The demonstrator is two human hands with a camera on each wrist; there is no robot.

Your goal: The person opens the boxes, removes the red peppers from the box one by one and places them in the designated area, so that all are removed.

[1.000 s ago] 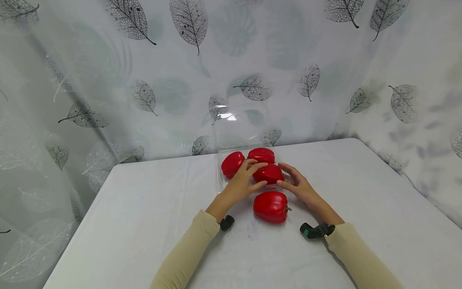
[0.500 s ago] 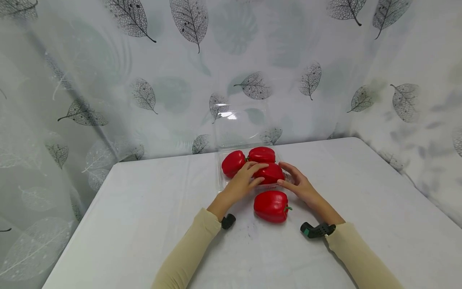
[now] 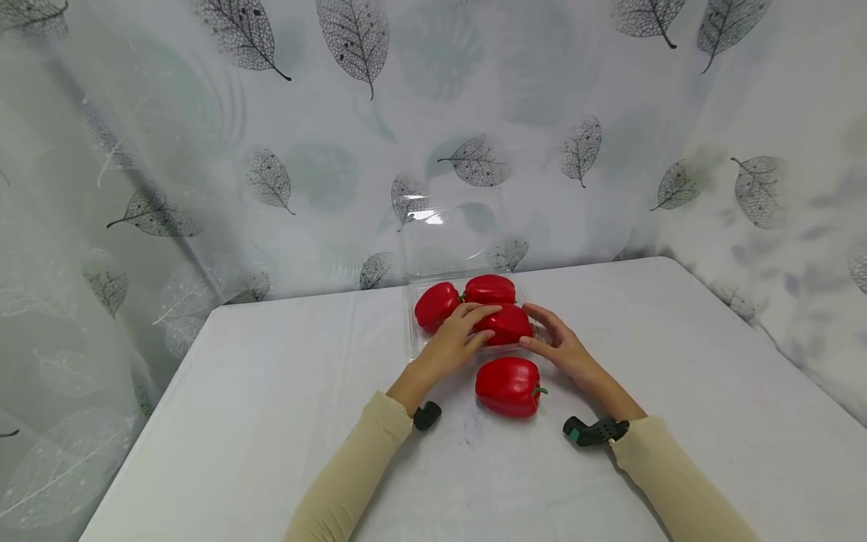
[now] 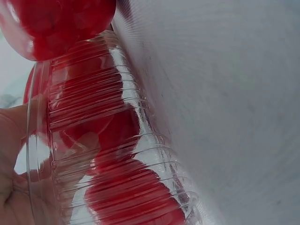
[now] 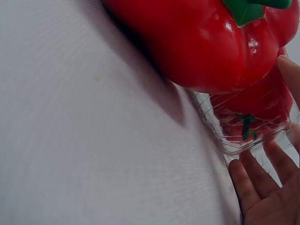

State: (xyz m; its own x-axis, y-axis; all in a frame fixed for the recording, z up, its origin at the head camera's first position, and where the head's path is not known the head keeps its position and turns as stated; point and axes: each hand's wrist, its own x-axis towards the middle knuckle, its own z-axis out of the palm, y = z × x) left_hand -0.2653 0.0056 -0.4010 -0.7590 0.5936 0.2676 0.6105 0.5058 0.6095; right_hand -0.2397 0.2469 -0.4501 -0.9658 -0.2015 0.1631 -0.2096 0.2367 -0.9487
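Left hand [image 3: 447, 343]: your fingers are spread over the front pepper [image 3: 509, 325]
Clear container [image 4: 112, 154]: holds three peppers, lid [image 3: 447, 260] raised
Front pepper: inside, between your hands; you seem to be settling it
Loose pepper [image 3: 506, 387]: on the table [image 3: 305, 361], before the container; probably calls for a lift next
Right hand [image 3: 564, 354]: your fingers spread around the container's near right corner

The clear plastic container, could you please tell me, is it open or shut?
The container is open: its lid stands raised behind the three red peppers inside it, not over them.
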